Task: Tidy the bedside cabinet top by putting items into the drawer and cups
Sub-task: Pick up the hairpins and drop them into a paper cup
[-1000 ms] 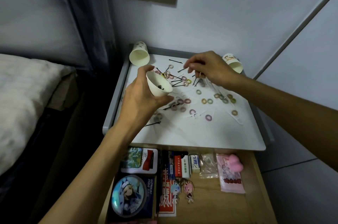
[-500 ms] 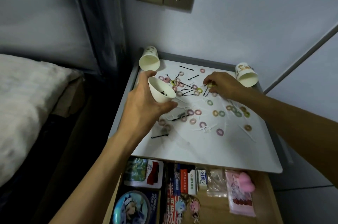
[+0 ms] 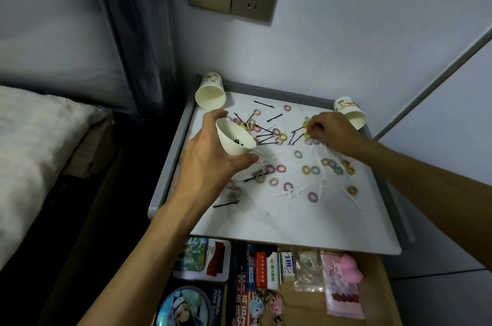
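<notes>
My left hand point(image 3: 213, 160) grips a white paper cup point(image 3: 234, 140), tilted toward me above the left part of the white cabinet top point(image 3: 306, 221); a few black hairpins lie inside it. My right hand point(image 3: 328, 130) is down on the top near the back right, fingers curled and pinching at black hairpins point(image 3: 296, 136) beside a yellow hair ring point(image 3: 306, 124). Several black hairpins point(image 3: 266, 136) and small coloured hair rings point(image 3: 311, 196) are scattered across the top. The drawer point(image 3: 380, 285) below stands open.
Two more paper cups lie on their sides, one at the back left corner point(image 3: 210, 94) and one at the back right point(image 3: 350, 111). The drawer holds card boxes, a round tin point(image 3: 186, 307), keychains and a pink pouch point(image 3: 342, 280). A bed point(image 3: 34, 150) is on the left.
My right hand dropped from above the middle of the top down onto it at the back right. The view shifted down and closer. My left hand kept the cup.
</notes>
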Demonstrator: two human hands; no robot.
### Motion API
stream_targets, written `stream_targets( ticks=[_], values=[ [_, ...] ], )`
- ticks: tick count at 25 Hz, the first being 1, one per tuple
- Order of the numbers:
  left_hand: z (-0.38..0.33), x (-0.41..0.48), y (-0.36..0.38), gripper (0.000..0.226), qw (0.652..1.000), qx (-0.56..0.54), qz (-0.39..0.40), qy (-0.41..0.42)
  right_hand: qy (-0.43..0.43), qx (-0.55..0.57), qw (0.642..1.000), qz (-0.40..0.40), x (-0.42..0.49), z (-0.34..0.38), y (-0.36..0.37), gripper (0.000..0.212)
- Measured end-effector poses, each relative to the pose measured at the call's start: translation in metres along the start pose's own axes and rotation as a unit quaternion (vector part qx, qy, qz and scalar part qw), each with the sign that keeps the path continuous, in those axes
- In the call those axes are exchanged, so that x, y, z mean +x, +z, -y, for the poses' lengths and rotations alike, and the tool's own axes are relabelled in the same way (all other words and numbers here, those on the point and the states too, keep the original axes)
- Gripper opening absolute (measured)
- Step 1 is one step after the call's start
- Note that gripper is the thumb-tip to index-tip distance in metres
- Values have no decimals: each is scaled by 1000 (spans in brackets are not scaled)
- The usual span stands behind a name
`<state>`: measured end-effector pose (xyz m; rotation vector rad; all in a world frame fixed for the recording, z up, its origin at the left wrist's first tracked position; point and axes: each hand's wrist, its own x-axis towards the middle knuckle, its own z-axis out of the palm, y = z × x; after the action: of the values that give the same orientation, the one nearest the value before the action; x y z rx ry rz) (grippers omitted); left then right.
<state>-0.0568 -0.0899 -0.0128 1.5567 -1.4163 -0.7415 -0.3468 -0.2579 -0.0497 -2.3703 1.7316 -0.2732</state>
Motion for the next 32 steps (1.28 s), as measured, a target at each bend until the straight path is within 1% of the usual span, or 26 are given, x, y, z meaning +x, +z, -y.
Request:
stream_targets(
  ticks=[3,5,7,9,13,16,20,21,23,24,28,32],
  values=[
    [0,0,-1,85,1000,0,-2,-1,-87,-60,994,32,3,13,1,23],
    [-1,0,-1,85,1000,-1,-2,1,-132,-78,985,74,6,21,5,21],
    [-1,-1,-2,85,1000,-8,-1,1,-144,-83,982,93,7,21,7,13],
    [-1,0,-5,85,1000,-11,1,0,-133,-71,984,97,8,19,9,7],
    [-2,-1,-4,84,1000,-10,4,-2,-93,-55,989,102,7,16,12,3],
    [-3,-2,-3,84,1000,-4,4,-6,-83,-51,990,106,1,20,16,8],
    [-2,-3,-7,85,1000,-24,-6,-8,-27,-5,1000,-5,7,22,7,7],
    [-1,-3,-7,85,1000,-25,-7,-7,-24,-11,1000,-5,12,21,4,11],
    [0,-3,-9,86,1000,-25,-6,-8,-38,-60,997,32,19,17,4,18],
    [0,-3,-10,86,1000,-25,-6,-8,-45,-86,994,44,21,16,6,18],
    [1,-1,-11,86,1000,-26,-4,-8,-38,-91,995,26,24,18,12,10],
    [4,0,-9,87,1000,-21,-3,-7,-26,-119,992,28,21,22,16,14]
  ],
)
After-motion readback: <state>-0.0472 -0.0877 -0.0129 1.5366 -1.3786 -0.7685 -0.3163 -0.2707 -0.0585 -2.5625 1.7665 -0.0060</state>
